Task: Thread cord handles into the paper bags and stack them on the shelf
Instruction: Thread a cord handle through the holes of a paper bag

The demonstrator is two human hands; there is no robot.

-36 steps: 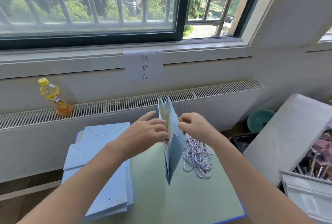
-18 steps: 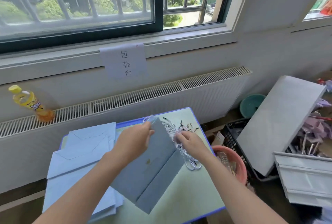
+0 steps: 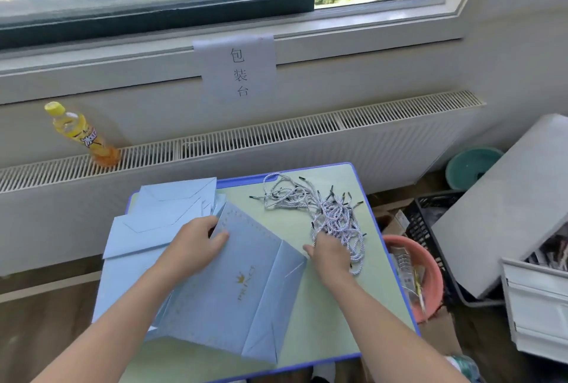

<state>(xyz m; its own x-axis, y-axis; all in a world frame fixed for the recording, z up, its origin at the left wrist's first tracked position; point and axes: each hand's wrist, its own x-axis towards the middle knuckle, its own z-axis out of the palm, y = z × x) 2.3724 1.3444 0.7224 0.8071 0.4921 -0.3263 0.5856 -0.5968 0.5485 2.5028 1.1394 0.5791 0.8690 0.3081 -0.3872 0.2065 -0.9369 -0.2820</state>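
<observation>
At table centre, the paper bag [image 3: 233,287] lies flat, its mouth toward 11 o'clock, where the left hand [image 3: 193,247] pinches the top edge between thumb and fingers. At 2 o'clock, the right hand [image 3: 330,255] reaches into the cord pile [image 3: 325,210]; whether its fingers grasp a cord cannot be told. Recommended: isolate 1 cord by its black tip, keeping the bag pinned.

One desk [image 3: 332,315], one flat paper bag [image 3: 233,287], one stack of bags [image 3: 147,229] left of it, one cord pile [image 3: 325,213], one bottle [image 3: 80,133], two basins [image 3: 430,272] [image 3: 470,164].
</observation>
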